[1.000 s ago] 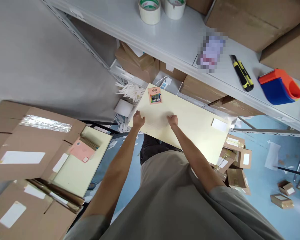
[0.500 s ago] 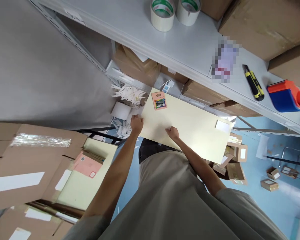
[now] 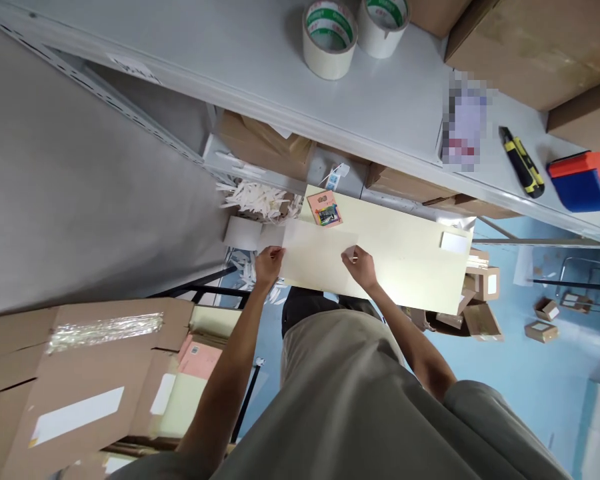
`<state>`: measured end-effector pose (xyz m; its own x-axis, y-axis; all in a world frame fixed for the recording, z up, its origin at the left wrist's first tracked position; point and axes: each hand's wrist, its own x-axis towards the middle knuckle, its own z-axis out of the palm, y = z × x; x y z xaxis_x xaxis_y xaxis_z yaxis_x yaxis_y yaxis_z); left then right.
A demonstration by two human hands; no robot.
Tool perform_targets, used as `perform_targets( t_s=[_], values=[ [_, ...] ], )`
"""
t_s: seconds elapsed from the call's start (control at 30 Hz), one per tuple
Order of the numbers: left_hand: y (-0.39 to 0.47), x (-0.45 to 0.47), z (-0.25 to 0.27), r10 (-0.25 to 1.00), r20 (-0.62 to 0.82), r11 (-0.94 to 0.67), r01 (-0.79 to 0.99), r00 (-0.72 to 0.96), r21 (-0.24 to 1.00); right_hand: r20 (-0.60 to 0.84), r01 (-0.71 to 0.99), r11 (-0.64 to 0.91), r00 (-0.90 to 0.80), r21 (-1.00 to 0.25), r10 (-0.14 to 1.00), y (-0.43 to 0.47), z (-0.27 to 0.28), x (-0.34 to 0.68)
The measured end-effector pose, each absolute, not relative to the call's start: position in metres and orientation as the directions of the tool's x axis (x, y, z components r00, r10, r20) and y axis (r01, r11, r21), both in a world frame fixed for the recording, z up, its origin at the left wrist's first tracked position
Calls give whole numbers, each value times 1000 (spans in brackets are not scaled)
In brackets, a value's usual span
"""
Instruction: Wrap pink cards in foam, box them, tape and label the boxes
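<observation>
A thin, translucent sheet (image 3: 317,250), perhaps plastic film or a clear bag, stretches between my two hands above the pale yellow tabletop (image 3: 405,267). My left hand (image 3: 269,265) pinches its left side, near the table's left end. At the opposite side, my right hand (image 3: 361,267) is closed on the sheet with thumb and fingers together. A pink card packet (image 3: 325,208) with a colourful picture lies on the table just beyond the sheet. Toward the table's right end rests a small white piece (image 3: 454,242), like a label or paper stack.
A grey shelf (image 3: 260,73) runs above, carrying tape rolls (image 3: 330,43), a yellow-black box cutter (image 3: 523,163) and a red-blue tape dispenser (image 3: 583,180). Shredded white paper (image 3: 260,199) is heaped left of the table. Cardboard boxes (image 3: 95,373) stand lower left; others lie on the right.
The translucent sheet now shows between my hands. My right hand has gone from resting on the tabletop to pinching the sheet's side. The view has shifted slightly.
</observation>
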<state>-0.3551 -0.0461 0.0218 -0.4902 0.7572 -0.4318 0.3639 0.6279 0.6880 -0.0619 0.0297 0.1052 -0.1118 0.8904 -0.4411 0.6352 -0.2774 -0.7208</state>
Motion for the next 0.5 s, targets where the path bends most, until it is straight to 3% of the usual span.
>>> perform_targets(
  t_s=[0.27,0.5],
  values=[
    [-68,-360,114,780,-353,538,264,-517,801,-381,267,-322,-212,-908,900,28,169,-24],
    [-73,-255,198,848,-232,383,248,-478,890,-300,83,-290,-164,-953,940,35,209,96]
  ],
)
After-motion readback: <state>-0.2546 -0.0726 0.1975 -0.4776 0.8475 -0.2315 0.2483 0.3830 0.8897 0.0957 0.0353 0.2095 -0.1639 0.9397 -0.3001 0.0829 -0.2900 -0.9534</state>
